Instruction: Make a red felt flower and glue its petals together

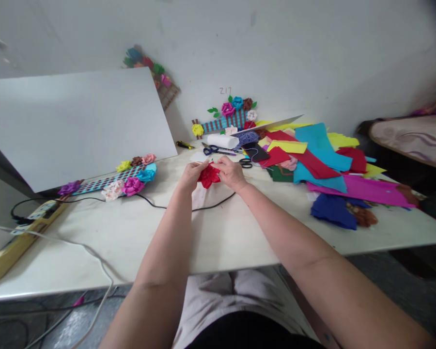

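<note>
Between my hands, just above the white table [232, 232], is a red paper flower [209, 177] with its petals spread downward. My left hand [193, 174] pinches its left side. On the other side my right hand [231, 172] has its fingers closed on the flower's upper right edge. Part of the flower is hidden behind the fingers. Beyond my hands lie dark-handled scissors [211, 150], and a second pair of scissors [245, 163] rests beside my right hand.
Coloured paper sheets [319, 160] are heaped on the right. A guitar-shaped flower decoration [112, 182] lies at left by a white board [76, 126]; another decoration [221, 121] leans on the wall. A black cable [152, 204] crosses the table, and a power strip [25, 237] sits at its left edge.
</note>
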### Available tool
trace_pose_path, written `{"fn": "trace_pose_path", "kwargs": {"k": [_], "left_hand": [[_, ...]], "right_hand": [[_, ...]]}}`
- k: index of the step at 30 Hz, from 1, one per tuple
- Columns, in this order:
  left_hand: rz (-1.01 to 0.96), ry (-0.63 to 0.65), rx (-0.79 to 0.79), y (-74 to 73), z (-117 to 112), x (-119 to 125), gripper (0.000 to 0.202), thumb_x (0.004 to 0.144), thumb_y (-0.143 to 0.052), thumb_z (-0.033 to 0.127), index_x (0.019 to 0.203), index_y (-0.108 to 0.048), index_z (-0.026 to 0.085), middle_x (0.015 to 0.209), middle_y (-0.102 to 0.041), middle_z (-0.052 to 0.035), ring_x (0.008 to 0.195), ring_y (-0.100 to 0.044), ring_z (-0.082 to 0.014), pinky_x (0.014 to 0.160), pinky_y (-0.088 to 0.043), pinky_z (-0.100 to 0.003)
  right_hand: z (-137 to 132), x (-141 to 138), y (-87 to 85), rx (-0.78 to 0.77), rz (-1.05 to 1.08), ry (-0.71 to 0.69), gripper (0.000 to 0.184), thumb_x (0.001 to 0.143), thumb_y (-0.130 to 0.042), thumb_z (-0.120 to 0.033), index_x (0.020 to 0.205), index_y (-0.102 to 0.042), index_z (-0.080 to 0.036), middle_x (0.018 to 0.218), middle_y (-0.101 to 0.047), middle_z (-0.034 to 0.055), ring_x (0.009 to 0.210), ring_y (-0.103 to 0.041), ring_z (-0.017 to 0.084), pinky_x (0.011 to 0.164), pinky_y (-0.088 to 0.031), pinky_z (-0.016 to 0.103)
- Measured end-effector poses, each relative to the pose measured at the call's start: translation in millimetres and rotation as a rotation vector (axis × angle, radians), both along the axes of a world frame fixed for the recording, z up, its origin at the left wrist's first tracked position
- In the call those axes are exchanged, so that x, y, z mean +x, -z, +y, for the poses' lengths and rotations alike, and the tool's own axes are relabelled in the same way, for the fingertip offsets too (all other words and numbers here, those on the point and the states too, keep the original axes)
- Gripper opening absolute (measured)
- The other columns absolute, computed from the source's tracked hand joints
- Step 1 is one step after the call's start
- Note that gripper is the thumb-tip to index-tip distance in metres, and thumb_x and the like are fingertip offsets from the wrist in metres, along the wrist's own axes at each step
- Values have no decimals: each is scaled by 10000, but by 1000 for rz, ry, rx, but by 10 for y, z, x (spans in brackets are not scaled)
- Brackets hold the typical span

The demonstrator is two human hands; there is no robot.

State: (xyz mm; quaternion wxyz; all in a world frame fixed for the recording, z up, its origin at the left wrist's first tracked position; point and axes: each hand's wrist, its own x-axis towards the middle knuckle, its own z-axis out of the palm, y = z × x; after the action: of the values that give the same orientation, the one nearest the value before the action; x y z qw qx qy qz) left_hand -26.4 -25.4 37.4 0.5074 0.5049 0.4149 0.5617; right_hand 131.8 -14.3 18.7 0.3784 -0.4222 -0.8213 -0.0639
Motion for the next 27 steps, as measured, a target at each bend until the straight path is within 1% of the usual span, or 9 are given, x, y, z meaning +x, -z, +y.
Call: {"fn": "trace_pose_path", "kwargs": {"k": [4, 7, 12, 15, 20, 23, 27], "left_hand": [[8, 13, 10, 19, 15, -19, 374, 556, -838, 442, 564, -645, 122, 540, -607, -37, 482, -526, -111, 472, -389, -228], [10, 30, 34, 36, 32, -31, 354, 542, -841, 428, 595, -679, 119, 613, -656, -59, 527, -558, -124, 506, -426, -233], [34, 53, 58, 40, 41, -33, 302, 567, -816, 382, 650, -711, 110, 747, -702, -93, 593, -599, -142, 533, -445, -238], [40, 52, 56, 40, 49, -37, 274, 581, -806, 363, 649, -708, 116, 801, -711, -104, 630, -614, -150, 557, -460, -242], [38, 63, 75, 55, 72, -62, 264, 563, -814, 343, 603, -679, 120, 863, -711, -117, 689, -624, -151, 611, -479, -245], [52, 68, 78, 52, 71, -71, 293, 546, -822, 365, 583, -662, 122, 858, -707, -114, 680, -616, -144, 607, -471, -244], [67, 80, 41, 29, 42, -68, 352, 519, -835, 426, 574, -649, 132, 703, -674, -72, 594, -572, -132, 559, -435, -246]], "right_hand": [[47, 6, 31, -43, 82, -17, 394, 818, -497, -106, 1112, -720, -246, 1043, -654, 63, 897, -607, 179, 722, -454, 250], [90, 25, 49, -59, 126, -48, 380, 819, -520, -117, 1116, -720, -245, 1026, -659, 62, 880, -614, 175, 746, -468, 258], [168, 64, 66, -98, 137, -123, 324, 831, -558, -160, 1091, -733, -243, 922, -680, 50, 790, -610, 160, 711, -470, 259], [208, 72, 73, -123, 126, -152, 294, 845, -565, -186, 1075, -740, -237, 871, -686, 46, 744, -601, 151, 677, -452, 250], [259, 63, 96, -122, 104, -174, 263, 887, -549, -266, 1062, -744, -238, 895, -686, 56, 780, -603, 153, 692, -439, 247], [267, 55, 105, -124, 91, -166, 266, 894, -544, -289, 1067, -741, -242, 903, -682, 55, 765, -592, 150, 677, -432, 247], [236, 45, 93, -96, 79, -167, 278, 902, -519, -273, 1069, -739, -236, 900, -680, 54, 773, -588, 151, 671, -423, 246]]}}
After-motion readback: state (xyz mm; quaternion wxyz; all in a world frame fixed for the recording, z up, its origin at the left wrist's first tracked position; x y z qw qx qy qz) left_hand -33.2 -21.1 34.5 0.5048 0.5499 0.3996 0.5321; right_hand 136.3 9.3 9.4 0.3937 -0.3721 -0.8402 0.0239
